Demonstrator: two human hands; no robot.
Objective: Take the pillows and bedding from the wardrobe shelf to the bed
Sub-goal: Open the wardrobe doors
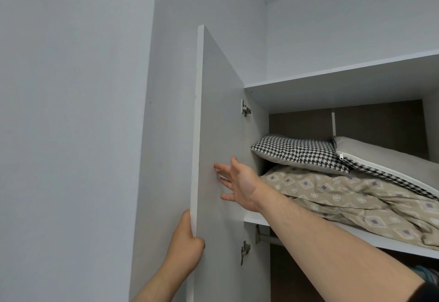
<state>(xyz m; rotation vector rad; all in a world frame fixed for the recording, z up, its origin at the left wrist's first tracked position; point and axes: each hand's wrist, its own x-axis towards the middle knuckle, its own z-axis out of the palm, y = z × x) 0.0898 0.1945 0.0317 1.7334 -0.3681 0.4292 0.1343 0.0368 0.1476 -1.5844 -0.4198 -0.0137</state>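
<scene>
The right forearm, nearest the lens, enters from the lower right out of a dark sleeve and stretches up and leftward across the wardrobe opening. The left forearm rises from the bottom edge, almost vertical. Two hands are visible. The left hand grips the free edge of the open door, thumb on the inner face and fingers hidden behind the panel. The right hand is spread flat, fingers straight and apart, fingertips against the door's inner face; it holds nothing. Two metal hinges join the door to the carcass, one above the shelf and one below. A metal rail runs beneath the shelf. On the shelf lies one beige diamond-patterned quilt, crumpled, with two pillows on top: a houndstooth pillow to the left and, touching it, a second pillow, beige above with a zip and houndstooth below. A brown back panel closes the compartment; a grey wall stands left of the door.
</scene>
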